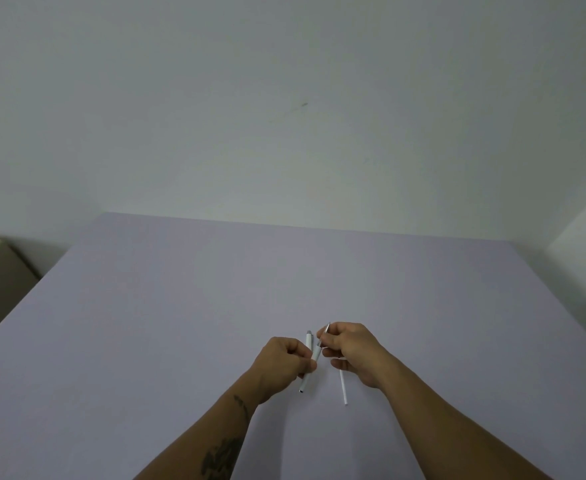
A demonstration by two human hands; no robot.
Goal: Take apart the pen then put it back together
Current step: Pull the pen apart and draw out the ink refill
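Two pen parts are gripped above the surface [180,306]: barrel [308,355] in left hand [281,365], refill [343,386] in right hand [352,351].

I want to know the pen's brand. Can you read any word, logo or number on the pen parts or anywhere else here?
None can be read.
White pen barrel in the left hand: no print shows; too small to tell.
Thin white refill in the right hand: plain.
Lilac table: no text.

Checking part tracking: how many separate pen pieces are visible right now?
3. A long white barrel and a short white piece in the left hand; a thin refill in the right hand. Smaller parts may be hidden in the hands.
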